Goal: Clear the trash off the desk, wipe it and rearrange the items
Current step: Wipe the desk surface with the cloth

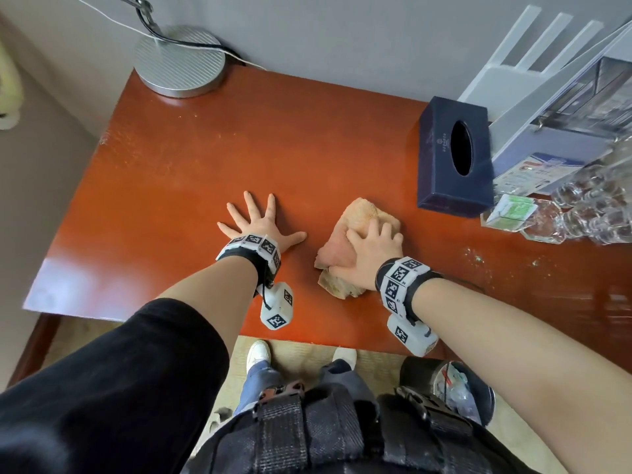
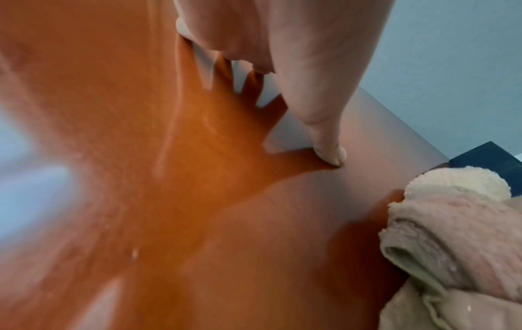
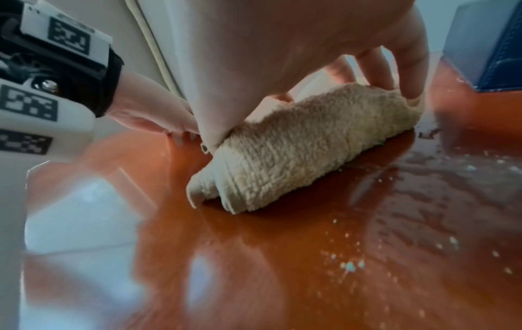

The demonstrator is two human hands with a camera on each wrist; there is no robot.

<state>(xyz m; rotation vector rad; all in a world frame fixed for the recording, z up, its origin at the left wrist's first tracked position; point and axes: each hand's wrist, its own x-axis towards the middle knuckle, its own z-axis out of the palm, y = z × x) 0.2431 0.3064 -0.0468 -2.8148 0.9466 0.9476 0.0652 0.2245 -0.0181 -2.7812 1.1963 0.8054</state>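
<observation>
A folded beige terry cloth (image 1: 362, 210) (image 3: 310, 145) lies on the glossy red-brown desk (image 1: 239, 148), right of centre. My right hand (image 1: 372, 246) (image 3: 282, 55) presses down on it, fingers curled over its far edge and thumb against its near side. My left hand (image 1: 260, 224) rests flat on the desk just left of the cloth, fingers spread, holding nothing. In the left wrist view its thumb (image 2: 310, 89) touches the wood and the cloth (image 2: 452, 223) shows at the right edge. Pale crumbs (image 1: 478, 260) (image 3: 350, 265) speckle the desk right of the cloth.
A dark blue tissue box (image 1: 455, 155) stands behind the cloth on the right. Beyond it are a white rack (image 1: 533, 63), printed cards, a green packet (image 1: 513, 208) and crumpled clear plastic (image 1: 598, 200). A round lamp base (image 1: 179, 61) sits back left. A bin (image 1: 455, 381) stands below the desk's front edge.
</observation>
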